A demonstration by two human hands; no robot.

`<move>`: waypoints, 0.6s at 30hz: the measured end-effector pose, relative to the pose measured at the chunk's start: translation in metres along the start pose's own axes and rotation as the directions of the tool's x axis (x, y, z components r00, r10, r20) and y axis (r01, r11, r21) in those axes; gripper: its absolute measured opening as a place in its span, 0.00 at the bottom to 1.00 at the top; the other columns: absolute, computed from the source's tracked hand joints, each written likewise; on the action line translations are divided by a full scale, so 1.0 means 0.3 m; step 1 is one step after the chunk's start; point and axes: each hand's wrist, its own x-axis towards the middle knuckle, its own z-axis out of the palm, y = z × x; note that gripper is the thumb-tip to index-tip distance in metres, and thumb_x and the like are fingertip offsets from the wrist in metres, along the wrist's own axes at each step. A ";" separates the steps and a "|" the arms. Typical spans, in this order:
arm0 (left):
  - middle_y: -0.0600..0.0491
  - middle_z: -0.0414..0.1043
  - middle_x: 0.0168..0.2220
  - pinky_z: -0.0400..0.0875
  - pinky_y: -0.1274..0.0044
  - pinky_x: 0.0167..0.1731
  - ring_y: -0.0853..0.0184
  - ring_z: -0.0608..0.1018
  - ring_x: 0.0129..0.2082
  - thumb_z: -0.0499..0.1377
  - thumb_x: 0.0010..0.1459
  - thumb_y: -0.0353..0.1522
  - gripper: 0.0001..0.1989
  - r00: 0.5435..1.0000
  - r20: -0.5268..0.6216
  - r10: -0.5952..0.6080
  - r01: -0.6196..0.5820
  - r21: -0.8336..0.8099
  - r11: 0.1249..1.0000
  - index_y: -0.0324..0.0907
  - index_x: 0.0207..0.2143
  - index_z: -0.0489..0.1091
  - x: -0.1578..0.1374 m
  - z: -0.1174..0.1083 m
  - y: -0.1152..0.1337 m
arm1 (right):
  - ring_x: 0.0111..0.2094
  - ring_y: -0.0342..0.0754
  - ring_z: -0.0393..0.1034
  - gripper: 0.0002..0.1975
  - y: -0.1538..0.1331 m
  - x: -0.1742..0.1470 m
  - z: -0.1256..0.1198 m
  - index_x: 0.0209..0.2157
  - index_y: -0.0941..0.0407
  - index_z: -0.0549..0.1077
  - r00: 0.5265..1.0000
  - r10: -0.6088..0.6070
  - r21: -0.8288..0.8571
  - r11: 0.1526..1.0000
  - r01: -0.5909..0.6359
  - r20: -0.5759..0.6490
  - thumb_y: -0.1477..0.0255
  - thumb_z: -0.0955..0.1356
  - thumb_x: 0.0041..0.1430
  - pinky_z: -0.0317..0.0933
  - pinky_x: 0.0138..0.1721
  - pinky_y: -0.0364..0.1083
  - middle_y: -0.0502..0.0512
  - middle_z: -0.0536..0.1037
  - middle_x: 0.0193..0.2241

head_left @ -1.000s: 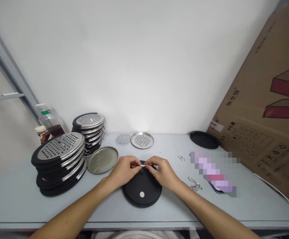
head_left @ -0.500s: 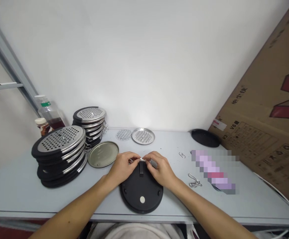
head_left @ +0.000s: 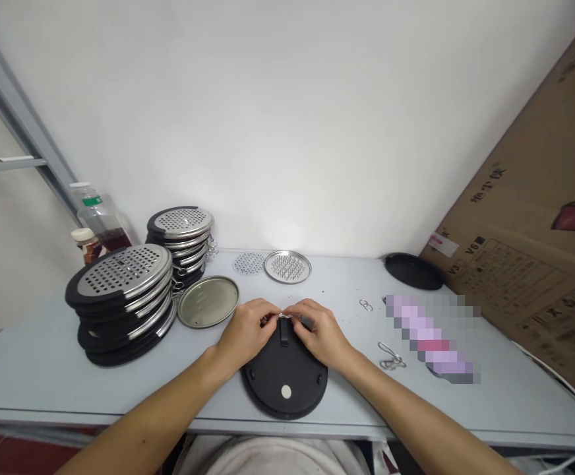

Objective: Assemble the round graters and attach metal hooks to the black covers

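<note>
A round black disc, with a black tab at its far edge and a pale round dot near the front, lies on the table before me. At the tab's tip is a small silvery wire piece, partly covered by fingers. My left hand pinches it from the left, thumb and forefinger closed. From the other side my right hand pinches at the same piece, fingers closed and resting over the disc's edge. Its exact shape is hidden.
Two stacks of black-rimmed perforated metal discs stand left, by bottles. Behind the hands lie a plain metal lid and a grater disc. Rings, wire clips, a black disc and a carton are right.
Both hands stay at the tab's tip, with the fingertips slightly closer together around the wire piece. The whole view has shifted a little; the disc has not visibly moved on the table.
</note>
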 end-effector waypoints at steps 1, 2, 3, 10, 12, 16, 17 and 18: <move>0.53 0.79 0.33 0.73 0.75 0.36 0.66 0.79 0.33 0.59 0.56 0.22 0.09 1.000 -0.001 0.000 0.000 -0.003 1.000 0.42 0.35 0.77 -0.001 0.001 -0.002 | 0.40 0.50 0.71 0.17 0.000 0.001 0.001 0.44 0.52 0.78 1.000 0.002 0.001 1.000 -0.002 -0.001 0.81 0.64 0.59 0.65 0.44 0.49 0.55 0.76 0.36; 0.53 0.79 0.33 0.73 0.75 0.36 0.66 0.79 0.33 0.59 0.56 0.22 0.09 1.000 -0.002 0.004 -0.004 -0.005 1.000 0.42 0.35 0.77 -0.002 0.003 -0.003 | 0.39 0.50 0.71 0.16 0.000 0.001 0.002 0.44 0.52 0.78 1.000 0.003 0.002 1.000 -0.003 -0.004 0.81 0.64 0.59 0.65 0.44 0.49 0.55 0.76 0.36; 0.53 0.79 0.33 0.73 0.75 0.36 0.66 0.79 0.33 0.59 0.56 0.22 0.09 1.000 -0.004 0.008 -0.008 -0.007 1.000 0.42 0.35 0.77 -0.003 0.004 -0.005 | 0.39 0.50 0.71 0.16 0.002 0.002 0.003 0.44 0.52 0.78 1.000 0.003 0.003 1.000 -0.003 -0.009 0.81 0.64 0.59 0.65 0.44 0.50 0.55 0.77 0.36; 0.53 0.79 0.34 0.72 0.74 0.37 0.66 0.79 0.33 0.59 0.58 0.23 0.10 0.999 -0.034 0.017 -0.016 0.025 1.000 0.43 0.37 0.77 -0.011 0.010 -0.012 | 0.41 0.50 0.71 0.19 0.014 -0.003 0.011 0.45 0.50 0.79 1.000 -0.011 0.012 1.000 0.011 -0.016 0.82 0.63 0.59 0.66 0.45 0.51 0.56 0.77 0.37; 0.53 0.80 0.34 0.72 0.74 0.37 0.66 0.79 0.33 0.59 0.57 0.23 0.10 0.999 -0.038 0.021 -0.020 0.039 0.999 0.43 0.36 0.77 -0.013 0.009 -0.012 | 0.41 0.51 0.71 0.20 0.014 -0.004 0.011 0.45 0.50 0.79 1.000 -0.022 0.000 1.000 0.022 -0.003 0.83 0.63 0.59 0.66 0.45 0.50 0.56 0.77 0.37; 0.52 0.80 0.34 0.73 0.73 0.37 0.65 0.80 0.34 0.58 0.57 0.22 0.10 0.998 -0.036 0.044 -0.041 0.070 0.997 0.43 0.35 0.77 -0.018 0.011 -0.013 | 0.41 0.50 0.71 0.21 0.011 0.001 0.011 0.44 0.51 0.79 0.999 -0.034 -0.027 0.999 0.035 0.013 0.84 0.63 0.56 0.65 0.44 0.49 0.55 0.77 0.36; 0.52 0.80 0.34 0.73 0.73 0.37 0.64 0.80 0.34 0.58 0.57 0.22 0.10 0.998 -0.038 0.048 -0.045 0.074 0.996 0.43 0.35 0.77 -0.020 0.012 -0.013 | 0.40 0.50 0.71 0.20 0.009 0.003 0.011 0.43 0.51 0.80 0.999 -0.033 -0.032 0.999 0.034 0.013 0.85 0.63 0.56 0.65 0.44 0.49 0.55 0.77 0.35; 0.52 0.80 0.34 0.73 0.73 0.38 0.64 0.80 0.34 0.58 0.57 0.22 0.10 0.998 -0.042 0.049 -0.046 0.076 0.996 0.43 0.36 0.77 -0.021 0.013 -0.013 | 0.40 0.50 0.71 0.20 0.008 0.005 0.011 0.42 0.52 0.80 0.999 -0.034 -0.035 0.999 0.034 0.014 0.85 0.63 0.55 0.65 0.44 0.49 0.55 0.77 0.35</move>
